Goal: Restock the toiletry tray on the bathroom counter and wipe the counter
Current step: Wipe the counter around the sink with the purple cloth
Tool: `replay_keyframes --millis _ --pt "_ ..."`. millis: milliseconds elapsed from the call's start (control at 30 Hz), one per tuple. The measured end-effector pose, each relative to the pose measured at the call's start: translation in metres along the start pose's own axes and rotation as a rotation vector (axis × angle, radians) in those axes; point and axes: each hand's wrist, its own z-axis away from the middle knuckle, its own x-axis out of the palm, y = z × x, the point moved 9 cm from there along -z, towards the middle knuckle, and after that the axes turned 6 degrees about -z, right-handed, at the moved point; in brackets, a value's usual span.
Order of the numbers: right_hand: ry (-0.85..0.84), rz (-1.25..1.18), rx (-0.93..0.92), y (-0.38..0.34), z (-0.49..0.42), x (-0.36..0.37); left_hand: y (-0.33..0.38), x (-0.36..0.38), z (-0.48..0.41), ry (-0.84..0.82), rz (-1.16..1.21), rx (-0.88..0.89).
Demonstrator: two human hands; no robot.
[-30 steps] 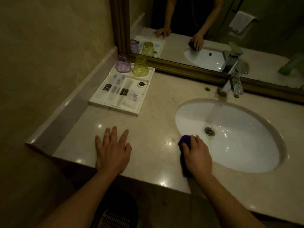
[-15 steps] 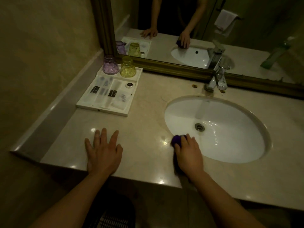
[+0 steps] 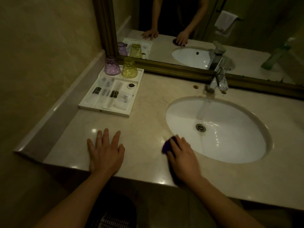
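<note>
A white toiletry tray [image 3: 85, 105] sits at the back left of the beige marble counter [image 3: 144, 112]. It holds several small packets, a purple cup [image 3: 112, 66] and a yellow cup [image 3: 129, 67], both upside down. My left hand [image 3: 106, 152] lies flat on the counter near the front edge, fingers spread, holding nothing. My right hand [image 3: 182, 157] presses a purple cloth [image 3: 167, 144] onto the counter beside the sink's left rim; most of the cloth is hidden under the hand.
A white oval sink [image 3: 230, 139] fills the counter's right half, with a chrome faucet [image 3: 218, 79] behind it. A framed mirror [image 3: 246, 22] runs along the back. A dark slotted bin [image 3: 113, 216] stands on the floor below the counter edge.
My right hand has slid the cloth slightly to the left along the counter by the sink's rim. My left hand stays flat in place. The camera view has shifted a little.
</note>
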Motion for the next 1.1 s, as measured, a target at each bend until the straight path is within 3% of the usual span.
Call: replay_keyframes --millis 67,167,233,400,500,567,700,800,900,1000,1100 --pt "0.031 -0.036 0.102 -0.037 -0.021 0.003 -0.001 0.000 0.002 -0.001 0.004 0.004" --pt "-0.012 -0.019 -0.093 -0.080 0.005 0.026 -0.003 0.002 0.000 -0.010 -0.016 0.027" --pt "0.024 -0.019 -0.110 -0.043 0.029 0.014 -0.005 0.002 -0.001 -0.012 -0.014 0.022" --pt "0.188 0.032 0.409 0.139 0.096 -0.047 -0.003 0.002 0.000 -0.005 0.001 0.016" --pt "0.258 0.031 0.598 0.165 0.119 -0.053 -0.001 0.000 0.001 -0.007 0.006 0.011" --pt "0.275 0.035 0.538 0.130 0.105 -0.047 -0.001 0.002 0.002 -0.032 0.005 0.027" --pt "0.120 0.023 0.159 0.020 0.056 -0.005 -0.004 0.000 -0.002 -0.063 0.046 0.045" --pt "0.021 0.026 -0.086 -0.012 0.022 0.008 -0.014 -0.013 -0.007 -0.017 0.037 0.104" --pt "-0.046 0.014 -0.015 0.004 -0.030 0.002 -0.025 -0.018 -0.005 0.020 0.041 0.147" --pt "0.031 -0.009 0.106 -0.009 -0.042 0.001 -0.030 -0.013 -0.002 0.027 0.025 0.094" --pt "0.010 -0.022 -0.190 -0.072 0.006 0.025 -0.035 -0.010 -0.006 0.010 0.051 0.041"
